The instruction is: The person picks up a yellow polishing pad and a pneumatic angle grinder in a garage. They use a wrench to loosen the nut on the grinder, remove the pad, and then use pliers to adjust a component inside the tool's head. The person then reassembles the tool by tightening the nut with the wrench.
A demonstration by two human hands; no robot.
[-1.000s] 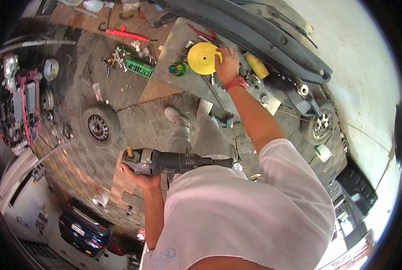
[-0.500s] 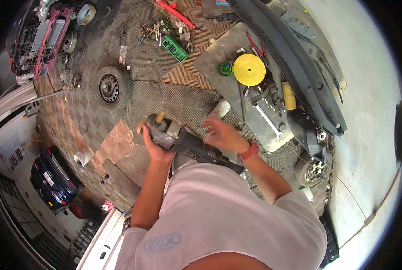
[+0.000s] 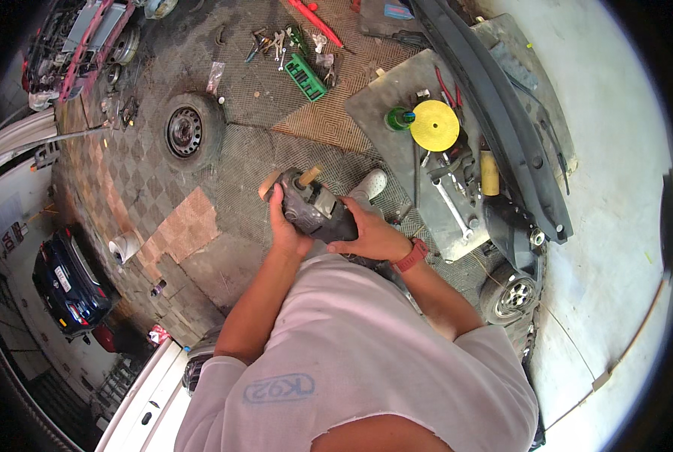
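Observation:
A black and grey angle grinder (image 3: pixel 330 221) is held in front of my shirt, with a tan stub handle (image 3: pixel 309 175) sticking up from its head. An orange-brown disc (image 3: pixel 269 184) shows at its far left end. My left hand (image 3: pixel 290 233) grips the head from the left, thumb along its side. My right hand (image 3: pixel 376 238), below a red wristband (image 3: pixel 412 256), is wrapped round the body from the right. The tool's rear end is hidden behind my right hand and shirt.
On the right, a grey board (image 3: pixel 397 143) bears a yellow round disc (image 3: pixel 435 126), a green bottle (image 3: pixel 399 118), a wrench (image 3: pixel 453 206) and a tan roll (image 3: pixel 489 175). A long black bumper (image 3: pixel 494 98) lies beyond. A wheel (image 3: pixel 186 134) and green socket tray (image 3: pixel 305 78) lie on the floor.
My right hand, loose and apart from the grinder's body before, has closed round it. The grinder has shifted right and turned slightly. The whole view has shifted a little.

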